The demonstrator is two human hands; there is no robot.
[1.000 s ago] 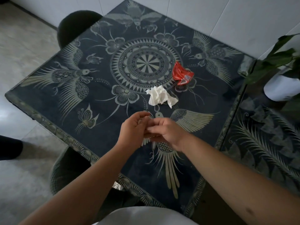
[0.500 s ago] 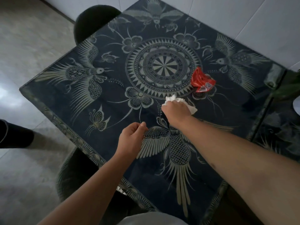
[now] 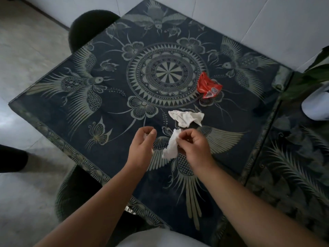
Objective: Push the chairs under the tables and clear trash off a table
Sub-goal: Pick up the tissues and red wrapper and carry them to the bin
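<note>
Tissue (image 3: pixel 170 146) lifted since, right hand (image 3: pixel 194 148) pinching

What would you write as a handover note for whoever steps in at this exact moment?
Right hand: pinching a white tissue piece just above the table.
Left hand: fingers curled; a bit of white shows at the fingertips, but whether it grips anything is unclear.
On the table: a crumpled white tissue beyond the hands, and a red wrapper farther right.
Done: one tissue piece picked up; two dark chairs, far and near, sit partly under the table.
Left: collect the crumpled tissue and red wrapper, then bin everything.
</note>
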